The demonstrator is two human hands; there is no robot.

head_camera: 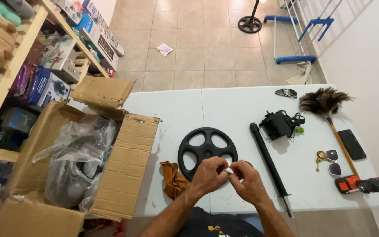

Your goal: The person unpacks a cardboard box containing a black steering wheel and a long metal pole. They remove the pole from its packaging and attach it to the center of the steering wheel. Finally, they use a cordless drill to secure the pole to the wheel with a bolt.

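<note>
My left hand (209,175) and my right hand (248,180) meet over the near edge of the white table (172,109). Both pinch a small white object (229,171) between their fingertips; what it is cannot be made out. Just beyond my hands lies a black round base with spokes (205,147), partly covered by my fingers. A crumpled orange-brown cloth (173,179) lies left of my left hand. A long black pole (269,166) lies on the table to the right of my right hand.
An open cardboard box (123,175) with clear plastic bags stands at the left. On the right lie a black bundle with cables (279,124), a feather duster (325,103), sunglasses (333,162), a phone (352,144), a cordless drill (367,183). Shelves (18,57) stand far left.
</note>
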